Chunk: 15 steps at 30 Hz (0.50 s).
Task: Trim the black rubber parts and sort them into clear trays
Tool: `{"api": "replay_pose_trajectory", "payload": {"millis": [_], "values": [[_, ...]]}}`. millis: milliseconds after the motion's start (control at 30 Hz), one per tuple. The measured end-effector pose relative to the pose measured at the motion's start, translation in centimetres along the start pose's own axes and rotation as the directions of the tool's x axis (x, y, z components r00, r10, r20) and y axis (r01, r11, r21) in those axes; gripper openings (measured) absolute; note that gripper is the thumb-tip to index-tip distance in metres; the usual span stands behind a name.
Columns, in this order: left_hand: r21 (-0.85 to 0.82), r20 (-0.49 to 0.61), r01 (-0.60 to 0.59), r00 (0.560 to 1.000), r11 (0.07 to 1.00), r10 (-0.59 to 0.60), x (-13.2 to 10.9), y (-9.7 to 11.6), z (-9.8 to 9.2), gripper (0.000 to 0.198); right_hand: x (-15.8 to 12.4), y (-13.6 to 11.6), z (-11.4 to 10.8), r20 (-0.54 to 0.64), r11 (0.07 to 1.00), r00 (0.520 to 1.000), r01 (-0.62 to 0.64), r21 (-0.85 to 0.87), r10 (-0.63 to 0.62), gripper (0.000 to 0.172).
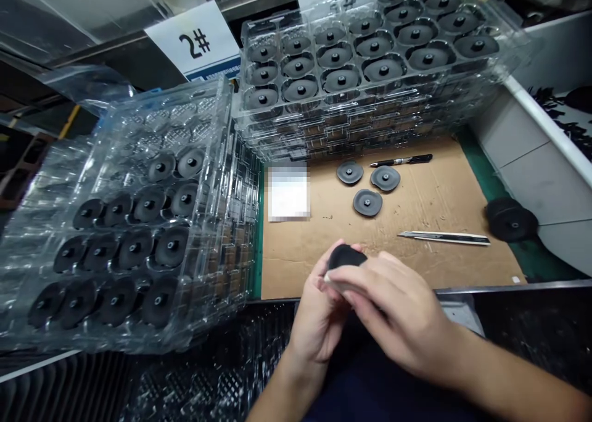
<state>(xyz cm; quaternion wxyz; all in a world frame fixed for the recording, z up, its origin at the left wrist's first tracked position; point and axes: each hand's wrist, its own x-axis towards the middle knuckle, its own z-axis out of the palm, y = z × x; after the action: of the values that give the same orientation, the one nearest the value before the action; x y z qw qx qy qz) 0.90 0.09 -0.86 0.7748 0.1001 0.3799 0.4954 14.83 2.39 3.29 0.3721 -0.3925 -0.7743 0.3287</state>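
My left hand [317, 314] grips a round black rubber disc [346, 256] just above the near edge of the cardboard sheet [416, 255]. My right hand [393, 314] lies over it from the right, its fingers pressed together against the disc's lower edge, where a small pale thing that I cannot make out shows at the fingertips. Three loose black discs [367, 201] with centre hubs lie on the cardboard farther back.
A clear tray [134, 224] partly filled with black discs stands at the left on a stack. A taller stack of filled trays [370, 64] stands at the back. A black pen [402, 160], a utility knife [444, 237], a white paper [288, 193] and a black part [511, 219] lie nearby.
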Motion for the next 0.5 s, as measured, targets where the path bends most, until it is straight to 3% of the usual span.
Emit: {"api": "replay_pose_trajectory", "payload": {"millis": [67,100,233,300,400,500], "values": [[0.016,-0.001,-0.028,1.000,0.999,0.028,0.0,0.0,0.3,0.058,0.2,-0.1,-0.1,0.115,1.000,0.993,-0.020,0.015,0.018,0.023],[0.029,0.001,-0.035,0.999,0.999,0.035,0.0,0.0,0.6,0.059,0.4,0.0,-0.2,0.117,1.000,0.993,-0.024,0.012,0.023,0.022],[0.074,0.043,-0.012,0.999,0.997,0.009,-0.1,0.1,1.5,0.053,0.2,0.2,-0.5,-0.082,0.995,0.994,0.066,-0.072,-0.072,0.025],[0.061,0.082,-0.008,0.997,0.998,0.003,-0.2,0.6,1.5,0.061,-0.9,0.3,-0.8,-0.020,0.992,0.993,0.115,-0.048,-0.116,0.027],[0.042,0.098,0.003,0.995,0.999,-0.007,-0.5,0.8,1.2,0.067,-2.4,0.4,-1.6,0.061,0.998,0.998,0.025,-0.059,-0.021,0.025],[0.047,0.045,0.045,0.998,0.998,-0.047,-0.6,0.5,1.2,0.067,-1.9,0.3,-2.3,-0.036,0.973,0.999,-0.046,-0.224,0.039,0.025]]}}
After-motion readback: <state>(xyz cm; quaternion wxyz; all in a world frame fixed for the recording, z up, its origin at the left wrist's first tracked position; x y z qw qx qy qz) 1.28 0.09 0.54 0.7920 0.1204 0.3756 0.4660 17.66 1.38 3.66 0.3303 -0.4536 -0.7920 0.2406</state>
